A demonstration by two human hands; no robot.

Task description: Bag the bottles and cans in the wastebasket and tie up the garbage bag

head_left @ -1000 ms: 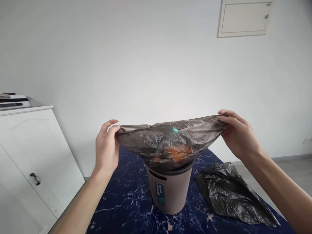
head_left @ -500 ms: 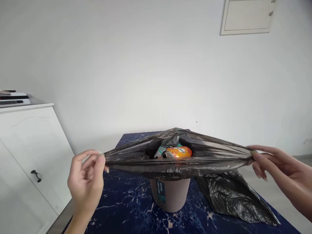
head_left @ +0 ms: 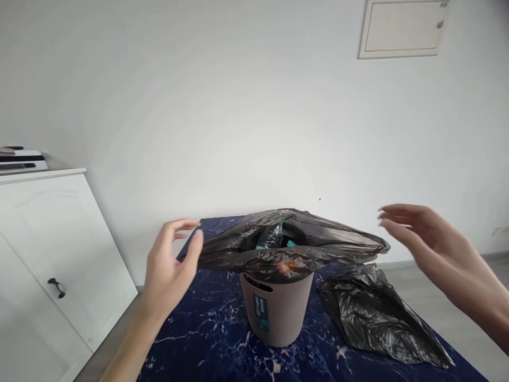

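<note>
A black plastic bag (head_left: 330,239) lines a greyish-pink trash can (head_left: 282,307), its loose mouth spread wide to both sides above the rim. Inside lies crumpled clear and teal packaging (head_left: 271,236). An orange patch, the can seen earlier, shows faintly through the bag's front. My left hand (head_left: 173,260) is open at the bag's left corner, thumb and fingers apart; whether it touches the plastic I cannot tell. Off the bag's right corner, my right hand (head_left: 429,239) hangs in the air, open, with nothing in it.
A second black bag (head_left: 382,313) lies flat and crumpled on the blue marbled table (head_left: 199,329), right of the trash can. To the left stands a white cabinet (head_left: 47,228) with a white-and-black item (head_left: 22,160) on top. The wall behind carries a panel door (head_left: 403,26).
Both hands have let go of the stretched bag mouth. The left moved inward, the right rose slightly. The bag slackened, its front edge now covers the orange can, and the trash can's handle slot shows.
</note>
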